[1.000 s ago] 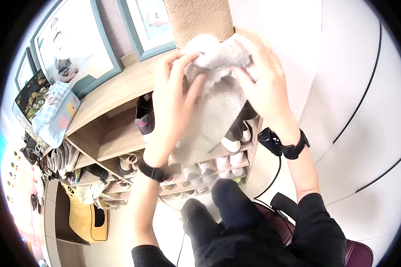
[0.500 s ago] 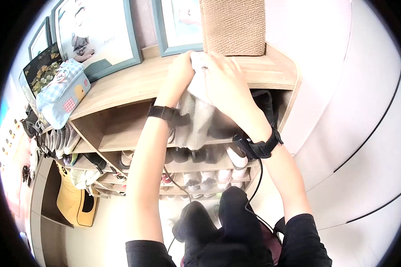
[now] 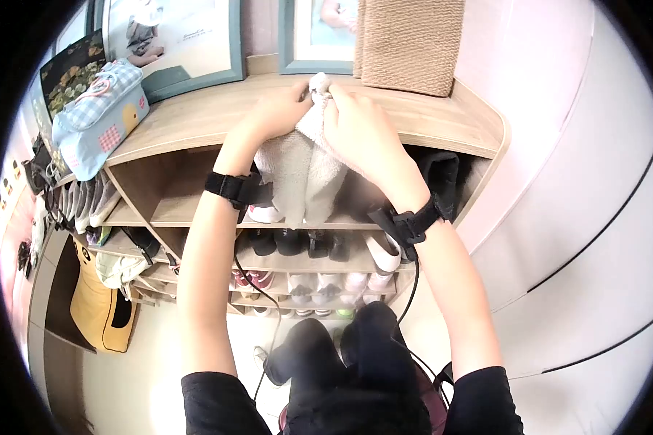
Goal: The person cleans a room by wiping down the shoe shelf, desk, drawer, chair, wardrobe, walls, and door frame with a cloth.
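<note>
A whitish-grey cloth [image 3: 305, 174] hangs bunched from both hands, over the front edge of the wooden cabinet top [image 3: 203, 109]. My left hand [image 3: 279, 112] grips its upper part from the left. From the right, my right hand [image 3: 359, 127] has its fingers closed round the same bunch, close beside the left. A small knob of cloth sticks up between the hands. The lower folds hang loose in front of the shelves. Each wrist wears a black strap.
Picture frames [image 3: 236, 51] and a woven box [image 3: 410, 51] stand along the back of the cabinet top. A blue checked bag [image 3: 98, 119] sits at its left. Shoes [image 3: 286, 241] fill the lower shelves. A yellow cushion [image 3: 98, 304] lies lower left. Black cables hang from the wrists.
The spread cloth has been gathered into a hanging bunch, and both hands have closed on it and come down nearer the cabinet edge. The camera view has shifted too.
</note>
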`<state>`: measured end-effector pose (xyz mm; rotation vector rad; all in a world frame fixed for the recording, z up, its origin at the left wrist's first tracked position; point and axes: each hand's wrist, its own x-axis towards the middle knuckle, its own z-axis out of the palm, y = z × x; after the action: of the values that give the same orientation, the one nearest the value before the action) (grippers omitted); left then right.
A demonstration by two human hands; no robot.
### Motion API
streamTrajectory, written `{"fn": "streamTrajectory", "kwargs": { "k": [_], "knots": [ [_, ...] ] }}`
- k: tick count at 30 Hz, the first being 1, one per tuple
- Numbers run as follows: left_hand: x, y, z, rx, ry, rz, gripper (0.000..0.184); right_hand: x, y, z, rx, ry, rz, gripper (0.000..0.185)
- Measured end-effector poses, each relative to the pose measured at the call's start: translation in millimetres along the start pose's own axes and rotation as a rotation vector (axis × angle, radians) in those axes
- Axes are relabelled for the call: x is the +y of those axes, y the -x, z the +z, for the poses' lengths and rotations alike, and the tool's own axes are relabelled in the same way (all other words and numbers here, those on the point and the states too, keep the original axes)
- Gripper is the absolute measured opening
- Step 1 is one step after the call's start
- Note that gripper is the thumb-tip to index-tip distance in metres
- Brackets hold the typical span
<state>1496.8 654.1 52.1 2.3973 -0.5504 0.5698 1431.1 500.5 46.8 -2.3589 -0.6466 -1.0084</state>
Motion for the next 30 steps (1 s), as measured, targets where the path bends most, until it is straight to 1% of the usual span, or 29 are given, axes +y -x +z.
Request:
{"fn": "streamTrajectory", "kwargs": {
  "k": [2, 4, 7, 8, 9, 10, 14, 16, 17, 19, 20, 24, 26, 30],
  "knots": [
    [-22, 6, -15, -0.096, -0.055, -0.007, 0.051, -10, -9, 19, 0.012, -0.023, -0.026, 0.022],
    [-45, 10, -31, -0.104, -0.064, -0.035, 0.053, -28, -17, 37, 0.046, -0.025, -0.044, 0.024],
    [-91, 13, -56, -0.105, -0.047, -0.046, 0.054, -56, -35, 68, 0.009, 0.002, -0.025, 0.026],
    [-103, 16, -65, -0.087, -0.016, -0.030, 0.054, -67, -39, 79, 0.002, -0.019, -0.037, 0.026],
    [-107, 22, -75, -0.070, 0.016, -0.011, 0.054, -79, -42, 90, 0.026, 0.033, -0.019, 0.028],
    [-110, 29, -83, -0.050, 0.046, -0.066, 0.053, -88, -46, 99, 0.054, 0.087, 0.000, 0.029],
    [-126, 40, -109, -0.026, 0.061, -0.182, 0.053, -118, -65, 123, 0.013, 0.040, 0.044, 0.032],
    [-150, 35, -113, 0.059, -0.089, -0.280, 0.051, -128, -73, 124, -0.060, -0.103, 0.127, 0.036],
    [-158, 34, -112, 0.111, -0.171, -0.310, 0.045, -129, -77, 128, -0.063, -0.126, 0.118, 0.036],
    [-170, 33, -114, 0.129, -0.381, -0.234, 0.039, -128, -86, 135, -0.045, -0.212, 0.160, 0.038],
    [-175, 32, -114, 0.141, -0.408, -0.217, 0.036, -128, -87, 138, -0.040, -0.229, 0.164, 0.039],
    [-160, 36, -118, 0.150, -0.438, -0.284, 0.037, -123, -97, 154, 0.007, -0.282, 0.135, 0.039],
    [-155, 38, -122, 0.126, -0.440, -0.315, 0.038, -121, -106, 160, -0.015, -0.313, 0.150, 0.039],
    [-188, 33, -130, 0.095, -0.425, -0.278, 0.039, -136, -107, 169, -0.020, -0.366, 0.188, 0.039]
  ]
}}
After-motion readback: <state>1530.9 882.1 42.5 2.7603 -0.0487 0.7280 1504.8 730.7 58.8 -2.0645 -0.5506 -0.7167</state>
